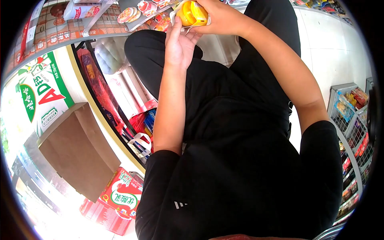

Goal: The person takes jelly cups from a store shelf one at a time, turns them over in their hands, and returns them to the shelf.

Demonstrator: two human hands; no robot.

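Two yellow rounded packs (192,14) with pale wrapping are held between my hands at the top of the head view. Whether they are joined in one package I cannot tell. My left hand (180,46) supports them from the near left side, its thumb up along the edge and its fingers curled beneath. From the right, my right hand (220,18) grips them, with part of that hand cut off by the frame's top edge. Just left of the packs is a shelf edge (144,21) with round, colourful food-picture tags on it.
A brown cardboard box (80,148) and a red drink carton (122,192) stand at the left. Red and clear plastic bags (94,80) fill a low shelf. Wire baskets (348,108) with packaged snacks are at the right. White floor tiles (324,44) show beyond my knees.
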